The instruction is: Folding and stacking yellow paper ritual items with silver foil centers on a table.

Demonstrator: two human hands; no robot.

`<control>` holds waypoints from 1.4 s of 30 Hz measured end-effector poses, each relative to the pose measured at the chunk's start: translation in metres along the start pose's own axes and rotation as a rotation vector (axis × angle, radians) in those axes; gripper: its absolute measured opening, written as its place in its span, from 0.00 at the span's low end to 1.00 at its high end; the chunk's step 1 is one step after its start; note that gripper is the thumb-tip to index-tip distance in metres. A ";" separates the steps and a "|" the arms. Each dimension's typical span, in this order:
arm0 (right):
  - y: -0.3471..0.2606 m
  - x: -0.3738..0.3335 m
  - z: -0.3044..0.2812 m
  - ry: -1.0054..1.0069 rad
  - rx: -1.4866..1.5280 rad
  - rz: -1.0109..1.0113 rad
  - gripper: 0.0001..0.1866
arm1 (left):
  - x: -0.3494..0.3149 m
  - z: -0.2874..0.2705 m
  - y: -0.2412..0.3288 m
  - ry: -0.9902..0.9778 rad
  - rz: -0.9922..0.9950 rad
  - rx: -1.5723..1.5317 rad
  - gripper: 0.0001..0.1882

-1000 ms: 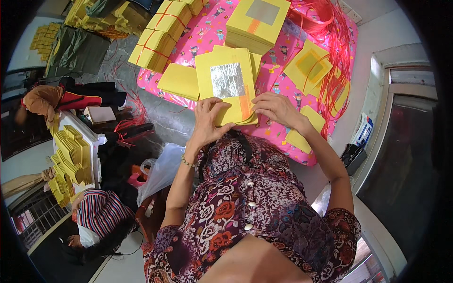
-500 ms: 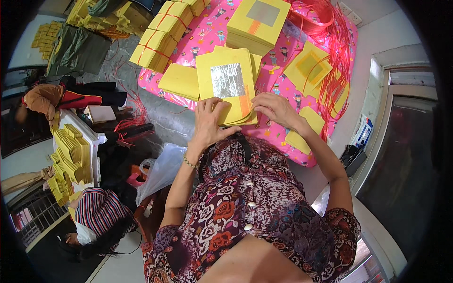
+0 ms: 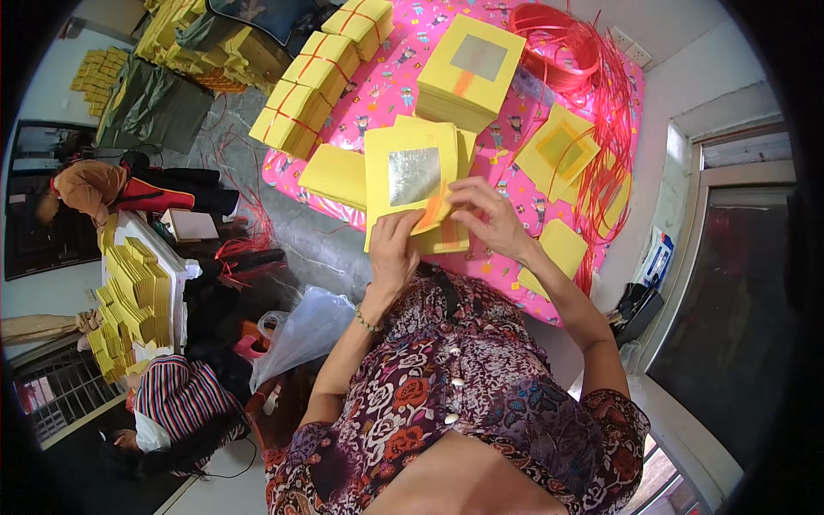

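In front of me lies a small stack of yellow joss paper sheets (image 3: 378,160), the top one bearing a silver foil square and an orange stripe. My left hand (image 3: 395,253) grips the lower edge, fingers on top and thumb hidden below. At the right edge, my right hand (image 3: 491,221) pinches the sheets' side with thumb and forefinger, its other fingers loosely bent. Between the hands the lower right corner curls upward. More yellow sheets (image 3: 457,237) lie beneath, partly covered by the upper ones.
A tall paper stack (image 3: 463,86) stands behind on the pink patterned cover (image 3: 360,112). Red-tied bundles (image 3: 296,112) line its left side. Loose red strips (image 3: 592,103) hang at the right, over scattered yellow sheets (image 3: 558,146). Two people sit at a paper-laden table (image 3: 176,296) on the left.
My left hand has shifted right along the lower edge and its fingers have closed in. The lower right corner of the upper sheets now curls up, and the right hand sits higher against the sheets.
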State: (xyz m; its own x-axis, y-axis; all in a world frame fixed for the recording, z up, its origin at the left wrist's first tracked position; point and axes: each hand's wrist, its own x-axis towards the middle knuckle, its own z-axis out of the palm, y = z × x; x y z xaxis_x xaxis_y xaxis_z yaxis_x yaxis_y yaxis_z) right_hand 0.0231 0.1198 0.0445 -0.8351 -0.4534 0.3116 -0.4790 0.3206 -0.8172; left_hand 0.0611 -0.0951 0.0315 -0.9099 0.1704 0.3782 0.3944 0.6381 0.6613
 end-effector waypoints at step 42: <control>0.050 0.050 0.026 0.349 0.861 0.323 0.30 | 0.010 -0.033 -0.042 0.010 -0.352 -0.881 0.17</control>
State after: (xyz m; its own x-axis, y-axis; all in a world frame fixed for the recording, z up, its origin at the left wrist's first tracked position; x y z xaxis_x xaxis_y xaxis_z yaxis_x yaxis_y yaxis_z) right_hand -0.0355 0.0920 0.0066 -0.9905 -0.1354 0.0233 0.0320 -0.3926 -0.9192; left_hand 0.0398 -0.1446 0.0286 -0.9956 0.0669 0.0664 0.0561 -0.1451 0.9878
